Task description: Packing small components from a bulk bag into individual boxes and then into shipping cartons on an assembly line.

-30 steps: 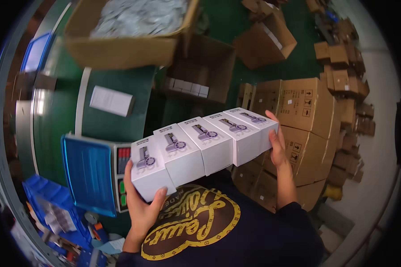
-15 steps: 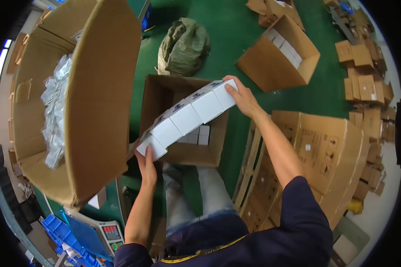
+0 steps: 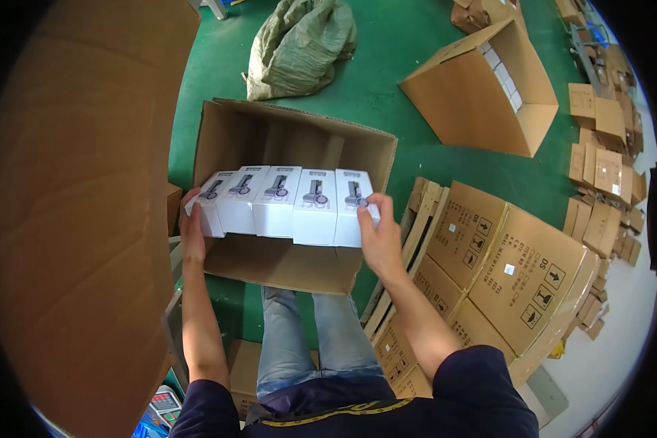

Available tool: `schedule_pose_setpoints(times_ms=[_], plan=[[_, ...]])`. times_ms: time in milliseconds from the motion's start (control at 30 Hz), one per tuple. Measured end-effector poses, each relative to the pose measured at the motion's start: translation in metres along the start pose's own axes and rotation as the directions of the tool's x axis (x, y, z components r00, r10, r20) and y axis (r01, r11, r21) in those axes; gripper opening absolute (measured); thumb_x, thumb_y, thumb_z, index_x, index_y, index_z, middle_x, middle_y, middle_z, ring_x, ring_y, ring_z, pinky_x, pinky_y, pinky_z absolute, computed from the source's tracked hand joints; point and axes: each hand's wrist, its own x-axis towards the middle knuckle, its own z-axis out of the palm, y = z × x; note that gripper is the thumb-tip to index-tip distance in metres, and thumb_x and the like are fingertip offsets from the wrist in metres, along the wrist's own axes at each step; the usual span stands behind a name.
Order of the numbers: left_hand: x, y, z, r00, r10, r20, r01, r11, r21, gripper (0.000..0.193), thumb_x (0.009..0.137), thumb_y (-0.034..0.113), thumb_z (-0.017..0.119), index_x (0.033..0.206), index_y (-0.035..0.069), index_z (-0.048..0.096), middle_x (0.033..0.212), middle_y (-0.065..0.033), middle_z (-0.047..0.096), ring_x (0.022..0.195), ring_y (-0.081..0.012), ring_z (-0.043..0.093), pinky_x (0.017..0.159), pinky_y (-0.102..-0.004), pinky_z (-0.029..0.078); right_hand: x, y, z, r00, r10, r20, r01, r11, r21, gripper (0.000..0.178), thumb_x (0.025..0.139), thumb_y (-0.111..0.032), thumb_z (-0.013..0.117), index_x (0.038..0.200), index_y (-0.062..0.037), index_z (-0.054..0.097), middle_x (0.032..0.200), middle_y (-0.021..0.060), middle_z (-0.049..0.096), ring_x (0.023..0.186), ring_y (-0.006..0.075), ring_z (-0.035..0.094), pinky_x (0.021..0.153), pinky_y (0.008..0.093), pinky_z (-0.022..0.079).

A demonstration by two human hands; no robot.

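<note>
Head view: five white cardboard gift boxes (image 3: 277,204) stand side by side in one slightly stepped row, each upper face printed with a grey-purple handheld gadget with a round end, the near sides plain white. Both forearms reach up from the lower edge, the left nearly straight, the right slanting inward. The left hand (image 3: 192,230) grips the row's left end, and the right hand (image 3: 383,237) clasps the rightmost box, thumb on its near part, so the row is squeezed between them. Its long axis runs left to right, printed faces up toward the camera, leftmost box tilted. The row sits at the mouth of an open brown shipping carton (image 3: 285,264); how deep is hard to judge.
</note>
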Motion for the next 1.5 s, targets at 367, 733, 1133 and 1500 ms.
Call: schedule_pose_setpoints(times_ms=[367,733,1133,1500], plan=[[0.003,-0.032,0.032,0.972,0.230,-0.056,-0.189,0.896,0.402,0.035,0.098,0.027,0.052,0.126,0.006,0.053,0.123,-0.0092,0.056,0.114,-0.0193,0.051,0.101,-0.0303,0.035,0.103,0.080,0.082,0.915,0.215,-0.341,-0.171,0.973,0.155,0.026,0.088,-0.032,0.055,0.101,-0.0104,0.063,0.099,0.0169,0.068,0.096,0.0347,0.063,0.086,0.0402,0.047],[-0.013,-0.020,0.048,0.977,0.185,0.107,-0.212,0.788,0.577,0.040,0.096,0.032,0.050,0.123,0.003,0.054,0.125,-0.0113,0.055,0.118,-0.0232,0.049,0.105,-0.0331,0.031,0.092,0.123,0.067,0.876,0.270,-0.399,-0.188,0.954,0.233,0.023,0.091,-0.021,0.051,0.096,-0.0055,0.066,0.096,0.0102,0.068,0.092,0.0197,0.061,0.085,0.0317,0.045],[0.145,-0.133,0.067,0.972,-0.172,0.158,0.090,0.900,0.427,0.048,0.094,0.043,0.054,0.126,0.007,0.054,0.124,-0.0089,0.055,0.117,-0.0186,0.049,0.103,-0.0305,0.033,0.151,0.167,0.117,0.797,0.445,-0.408,-0.481,0.877,0.017,0.034,0.086,-0.041,0.057,0.104,-0.0136,0.065,0.108,0.0152,0.068,0.105,0.0366,0.061,0.091,0.0418,0.046],[0.245,-0.251,0.089,0.919,-0.391,0.042,0.271,0.706,0.654,0.066,0.088,0.062,0.055,0.134,0.016,0.050,0.129,-0.0120,0.055,0.120,-0.0255,0.049,0.102,-0.0373,0.037,0.279,0.276,0.173,0.868,0.495,-0.031,-0.436,0.732,-0.523,0.038,0.088,-0.042,0.055,0.113,-0.0162,0.067,0.117,0.0136,0.065,0.114,0.0298,0.060,0.097,0.0396,0.047]])
